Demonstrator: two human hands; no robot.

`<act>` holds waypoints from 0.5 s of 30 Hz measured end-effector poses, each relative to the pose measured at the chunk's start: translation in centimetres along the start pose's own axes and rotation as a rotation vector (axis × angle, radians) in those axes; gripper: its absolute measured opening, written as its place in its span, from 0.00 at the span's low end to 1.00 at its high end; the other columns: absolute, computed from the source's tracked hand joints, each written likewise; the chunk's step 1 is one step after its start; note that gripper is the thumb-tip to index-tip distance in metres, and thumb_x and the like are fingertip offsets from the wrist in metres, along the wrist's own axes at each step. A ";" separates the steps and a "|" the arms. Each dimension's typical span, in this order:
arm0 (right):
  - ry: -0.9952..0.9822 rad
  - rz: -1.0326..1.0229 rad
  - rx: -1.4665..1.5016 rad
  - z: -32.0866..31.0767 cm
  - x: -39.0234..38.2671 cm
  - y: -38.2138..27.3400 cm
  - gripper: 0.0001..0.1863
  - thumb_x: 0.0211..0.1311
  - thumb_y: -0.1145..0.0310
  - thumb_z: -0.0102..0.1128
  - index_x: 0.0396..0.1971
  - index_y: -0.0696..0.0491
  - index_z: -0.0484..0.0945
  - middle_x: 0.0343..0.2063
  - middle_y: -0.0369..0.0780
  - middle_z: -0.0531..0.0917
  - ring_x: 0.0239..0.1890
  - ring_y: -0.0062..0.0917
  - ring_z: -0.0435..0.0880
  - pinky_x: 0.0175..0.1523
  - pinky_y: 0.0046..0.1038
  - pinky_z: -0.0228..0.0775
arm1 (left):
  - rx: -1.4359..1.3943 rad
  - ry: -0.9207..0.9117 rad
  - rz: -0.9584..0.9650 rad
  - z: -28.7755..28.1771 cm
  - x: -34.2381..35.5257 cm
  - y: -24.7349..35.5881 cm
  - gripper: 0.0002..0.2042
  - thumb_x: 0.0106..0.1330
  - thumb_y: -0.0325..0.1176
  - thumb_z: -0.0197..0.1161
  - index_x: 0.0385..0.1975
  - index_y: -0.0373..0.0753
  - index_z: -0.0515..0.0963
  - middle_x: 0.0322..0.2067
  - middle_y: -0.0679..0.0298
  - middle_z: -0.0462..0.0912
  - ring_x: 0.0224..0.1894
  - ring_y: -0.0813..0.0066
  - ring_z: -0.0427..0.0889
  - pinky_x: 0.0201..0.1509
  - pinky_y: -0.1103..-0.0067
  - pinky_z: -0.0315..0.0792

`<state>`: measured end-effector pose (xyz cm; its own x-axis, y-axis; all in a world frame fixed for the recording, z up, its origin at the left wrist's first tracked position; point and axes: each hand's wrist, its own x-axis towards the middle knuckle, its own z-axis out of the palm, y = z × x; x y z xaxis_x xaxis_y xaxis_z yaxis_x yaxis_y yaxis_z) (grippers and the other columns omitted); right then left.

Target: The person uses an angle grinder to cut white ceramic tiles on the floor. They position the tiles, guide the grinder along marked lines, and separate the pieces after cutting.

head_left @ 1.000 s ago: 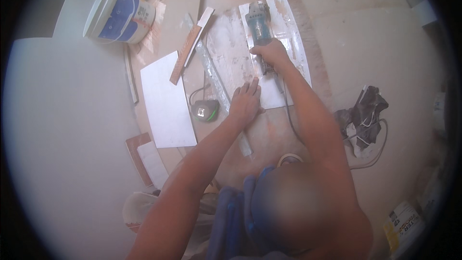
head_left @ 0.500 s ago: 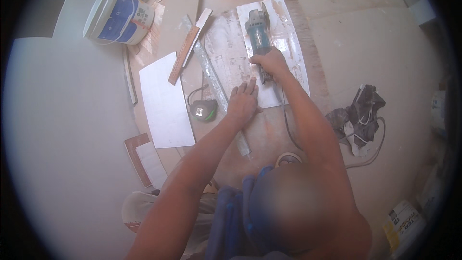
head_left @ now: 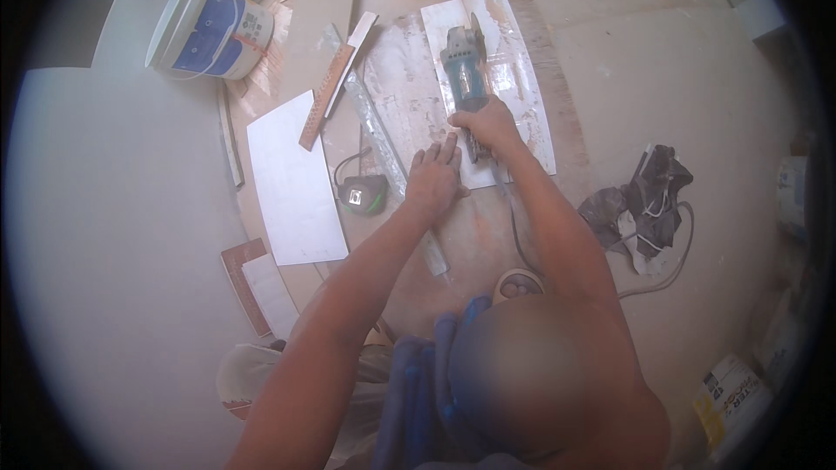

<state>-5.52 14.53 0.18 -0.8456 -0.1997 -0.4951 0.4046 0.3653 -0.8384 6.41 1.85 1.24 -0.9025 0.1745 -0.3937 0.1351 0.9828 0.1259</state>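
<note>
My right hand (head_left: 492, 129) is wrapped round the rear of a teal and grey angle grinder (head_left: 468, 78). The grinder lies lengthwise over a shiny white tile (head_left: 521, 87) with brownish smears, and its disc stands edge-on at the far end. Beside the tile's near left corner, my left hand (head_left: 435, 178) rests with fingers stretched out and holds nothing. The tile lies on a dusty, stained board (head_left: 401, 57). A long metal straightedge (head_left: 380, 135) runs past the left side of that hand. Whether the disc touches the tile I cannot tell.
Left of the straightedge sit a tape measure (head_left: 362, 195), a white tile piece (head_left: 294, 187) and a brown-backed strip (head_left: 326, 97). A white and blue bucket (head_left: 209, 30) stands far left. To the right lie a crumpled dark bag (head_left: 657, 196) and a cord (head_left: 684, 248).
The grinder, with my right hand on it, has moved slightly nearer to me along the tile. My left hand stays about where it was. The whole view has shifted a little.
</note>
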 end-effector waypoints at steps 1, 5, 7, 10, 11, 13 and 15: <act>0.000 -0.006 -0.014 0.0 -0.2 0.1 0.41 0.38 0.57 0.76 0.51 0.69 0.73 0.45 0.57 0.83 0.48 0.43 0.86 0.52 0.35 0.78 | 0.011 0.034 0.007 0.1 -0.1 0.0 0.41 0.54 0.50 0.73 0.65 0.34 0.67 0.73 0.57 0.57 0.71 0.56 0.64 0.72 0.60 0.60; 0.005 0.010 -0.034 -0.1 -0.9 0.3 0.41 0.39 0.57 0.76 0.51 0.70 0.73 0.45 0.57 0.83 0.47 0.43 0.86 0.52 0.35 0.78 | 0.037 0.097 0.021 0.7 -0.1 -0.3 0.42 0.50 0.50 0.75 0.63 0.34 0.69 0.72 0.57 0.60 0.68 0.57 0.67 0.70 0.63 0.63; -0.018 0.011 -0.018 -0.2 -1.2 0.6 0.41 0.38 0.57 0.75 0.51 0.70 0.73 0.45 0.58 0.83 0.47 0.43 0.86 0.51 0.35 0.78 | 0.041 0.089 0.018 0.7 -0.1 -0.2 0.42 0.51 0.50 0.74 0.64 0.34 0.68 0.72 0.57 0.60 0.68 0.57 0.67 0.70 0.63 0.62; 0.012 0.008 -0.035 -0.2 -1.8 0.7 0.41 0.38 0.57 0.75 0.51 0.70 0.73 0.45 0.58 0.83 0.48 0.43 0.85 0.52 0.35 0.77 | 0.042 0.072 0.012 0.3 -0.1 0.1 0.42 0.53 0.50 0.74 0.65 0.34 0.67 0.72 0.57 0.61 0.68 0.57 0.66 0.71 0.62 0.62; 0.032 0.007 -0.047 -0.2 -2.0 0.7 0.41 0.38 0.57 0.75 0.51 0.70 0.74 0.45 0.57 0.83 0.48 0.43 0.85 0.52 0.35 0.77 | 0.041 0.066 0.011 0.2 -0.1 0.1 0.42 0.53 0.51 0.73 0.66 0.34 0.67 0.72 0.56 0.61 0.69 0.56 0.66 0.71 0.62 0.62; 0.015 0.010 -0.026 -0.1 -2.2 1.0 0.42 0.37 0.56 0.75 0.51 0.69 0.74 0.46 0.57 0.83 0.49 0.44 0.85 0.53 0.36 0.77 | 0.041 0.061 0.011 0.2 -0.1 0.0 0.42 0.53 0.51 0.73 0.66 0.35 0.67 0.71 0.56 0.61 0.69 0.56 0.66 0.71 0.62 0.61; 0.007 0.008 -0.023 0.1 -2.3 1.4 0.42 0.37 0.56 0.75 0.52 0.69 0.74 0.47 0.57 0.83 0.50 0.44 0.84 0.54 0.36 0.76 | 0.045 0.065 0.011 0.6 -0.1 -0.2 0.43 0.53 0.51 0.73 0.67 0.35 0.66 0.71 0.57 0.62 0.69 0.56 0.66 0.71 0.62 0.61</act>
<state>-2.95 15.44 0.10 -0.8450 -0.1901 -0.4998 0.4032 0.3876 -0.8290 6.68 1.64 0.73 -0.9252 0.1827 -0.3325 0.1624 0.9828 0.0882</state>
